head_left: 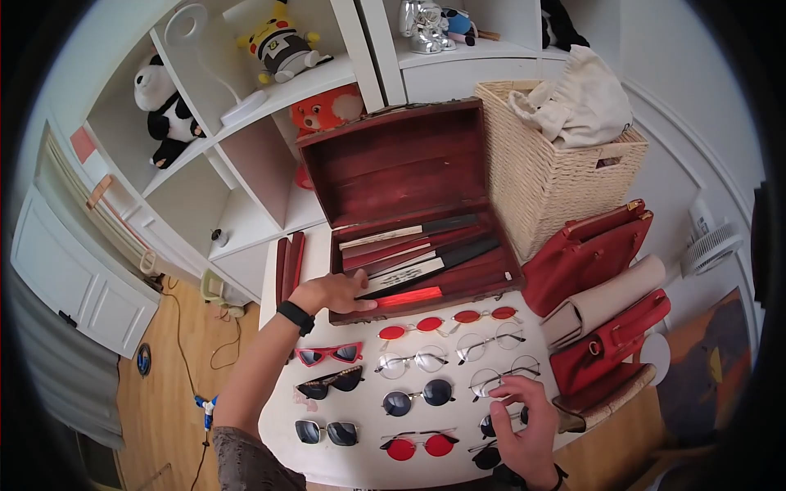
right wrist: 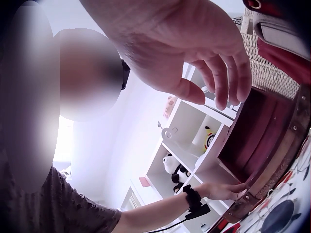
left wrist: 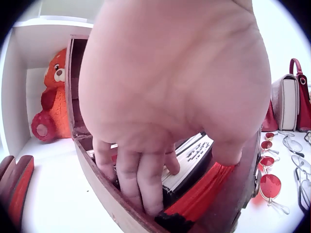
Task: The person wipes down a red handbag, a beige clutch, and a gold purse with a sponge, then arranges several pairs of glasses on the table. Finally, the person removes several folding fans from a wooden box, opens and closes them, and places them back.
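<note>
My left hand (head_left: 334, 295) reaches into the front left corner of an open dark red wooden chest (head_left: 393, 176). In the left wrist view its fingers (left wrist: 146, 182) point downward, spread over the folding fans inside. The thumb touches the end of a bright red folding fan (left wrist: 197, 191), beside a black-and-white one (left wrist: 187, 162). Over the right-hand rows of eyeglasses, my right hand (head_left: 528, 425) hovers with loosely bent fingers and nothing in them. Below it are round dark sunglasses (head_left: 490, 425), partly hidden, and clear round glasses (head_left: 491, 380).
Several glasses, including red-lensed round ones (head_left: 417, 446), stand in rows on the white table (head_left: 286, 458). More folded fans (head_left: 289, 266) lie left of the chest. Red and beige handbags (head_left: 602, 303) line the right side, near a woven basket (head_left: 565, 172). White shelves (head_left: 237, 204) stand behind.
</note>
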Tool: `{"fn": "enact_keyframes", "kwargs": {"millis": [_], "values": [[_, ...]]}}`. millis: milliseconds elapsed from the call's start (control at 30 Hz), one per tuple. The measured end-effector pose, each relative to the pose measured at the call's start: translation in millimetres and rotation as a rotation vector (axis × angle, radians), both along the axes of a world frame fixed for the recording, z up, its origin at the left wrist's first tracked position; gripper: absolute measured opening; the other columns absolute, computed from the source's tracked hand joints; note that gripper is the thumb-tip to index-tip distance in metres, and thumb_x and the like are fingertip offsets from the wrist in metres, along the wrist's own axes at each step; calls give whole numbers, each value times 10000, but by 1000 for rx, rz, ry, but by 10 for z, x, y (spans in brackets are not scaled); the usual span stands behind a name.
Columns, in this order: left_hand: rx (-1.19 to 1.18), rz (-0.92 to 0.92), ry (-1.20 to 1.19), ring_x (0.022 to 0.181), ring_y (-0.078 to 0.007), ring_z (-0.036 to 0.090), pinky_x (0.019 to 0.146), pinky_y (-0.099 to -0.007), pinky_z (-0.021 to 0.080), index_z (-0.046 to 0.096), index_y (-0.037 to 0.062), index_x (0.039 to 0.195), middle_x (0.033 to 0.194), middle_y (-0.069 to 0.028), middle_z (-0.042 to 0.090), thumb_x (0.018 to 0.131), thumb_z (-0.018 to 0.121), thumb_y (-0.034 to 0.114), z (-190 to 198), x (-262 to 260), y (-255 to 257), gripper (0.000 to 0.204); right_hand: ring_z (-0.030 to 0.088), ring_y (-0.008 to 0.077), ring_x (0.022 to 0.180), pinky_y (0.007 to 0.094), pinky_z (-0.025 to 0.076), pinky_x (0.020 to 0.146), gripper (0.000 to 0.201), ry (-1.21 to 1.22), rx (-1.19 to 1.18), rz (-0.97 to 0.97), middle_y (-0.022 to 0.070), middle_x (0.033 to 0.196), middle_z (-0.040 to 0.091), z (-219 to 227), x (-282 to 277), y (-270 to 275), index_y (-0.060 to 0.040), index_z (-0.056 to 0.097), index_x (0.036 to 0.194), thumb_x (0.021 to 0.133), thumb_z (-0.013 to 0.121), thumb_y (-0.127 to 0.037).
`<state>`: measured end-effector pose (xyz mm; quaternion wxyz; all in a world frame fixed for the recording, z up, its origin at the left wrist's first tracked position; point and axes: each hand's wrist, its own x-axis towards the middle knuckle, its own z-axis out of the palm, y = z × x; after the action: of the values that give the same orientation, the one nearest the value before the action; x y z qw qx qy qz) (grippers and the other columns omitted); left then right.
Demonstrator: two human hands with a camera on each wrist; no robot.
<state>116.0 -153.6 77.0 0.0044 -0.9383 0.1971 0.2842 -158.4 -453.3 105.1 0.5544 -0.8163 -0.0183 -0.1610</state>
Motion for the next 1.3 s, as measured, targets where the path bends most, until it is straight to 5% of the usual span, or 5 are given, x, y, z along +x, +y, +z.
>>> {"fn": "enact_keyframes", "kwargs": {"millis": [400,767,1067,1200,1300], "values": [[-113,43,108,1124,-393,597,963,-436,445,427,46,1293,1170,-236,625,841,508,749,75,2,97,839,656,210,856,309,516,756,338,9,-35,-1,125,959,671,53,11,8,26,545,1142,821,651,5],[-132,-304,-1061,780,-268,548,759,-384,425,613,73,984,784,-71,578,797,728,401,994,-1128,267,395,570,334,967,415,475,851,438,-169,-239,17,180,1087,606,273,-161,117,1,532,1204,798,694,-17],[-106,-614,-1272,698,-138,518,723,-321,412,615,192,970,740,53,526,718,760,509,1542,-2902,542,430,531,362,1141,478,432,973,608,-329,-886,213,181,1187,556,361,-280,117,-56,554,1306,734,754,-117],[-228,-428,-1078,744,-177,557,728,-327,429,618,146,1011,802,16,580,702,808,457,1413,-3298,596,478,628,296,777,394,500,711,497,-1,-677,641,107,821,605,212,-386,8,-73,615,1181,696,720,-83],[-811,491,-1103,909,-268,615,822,-375,485,445,-25,1311,1093,-164,650,749,820,173,947,-3395,462,704,628,283,673,377,488,613,387,-52,-510,570,104,778,606,171,-427,123,-48,612,1157,788,706,-114]]}}
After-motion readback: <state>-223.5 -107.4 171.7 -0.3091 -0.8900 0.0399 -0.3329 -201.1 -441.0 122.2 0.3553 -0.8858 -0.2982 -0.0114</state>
